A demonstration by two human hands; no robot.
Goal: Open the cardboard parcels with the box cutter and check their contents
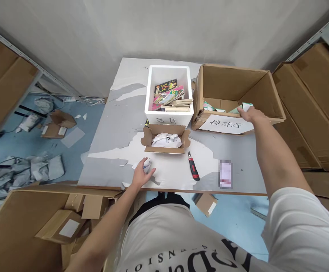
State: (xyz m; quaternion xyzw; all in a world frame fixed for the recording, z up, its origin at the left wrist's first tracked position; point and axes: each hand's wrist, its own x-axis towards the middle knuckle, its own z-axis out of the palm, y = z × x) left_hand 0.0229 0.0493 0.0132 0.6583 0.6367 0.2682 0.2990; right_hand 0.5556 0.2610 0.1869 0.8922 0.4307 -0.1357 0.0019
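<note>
My left hand [142,174] rests near the table's front edge, thumb and fingers spread, against a small crumpled white paper [147,164] with blue marks. Over the front wall of the large cardboard box [239,83] reaches my right hand [252,114]. Its fingers are closed on a small green-and-white box [247,106], whose lower part is hidden. More green-and-white packs [209,107] lie inside that box. Between my hands stands a small open carton [164,150] with crumpled white paper [167,140] in it. A red-and-black utility knife [193,167] lies to its right.
Behind the small carton stands a white foam box [168,113] of books and booklets [168,99]. A blurred pinkish item [225,174] lies at the table's front right. An open carton of smaller boxes [59,223] stands at lower left. Stacked cartons [300,109] are at right.
</note>
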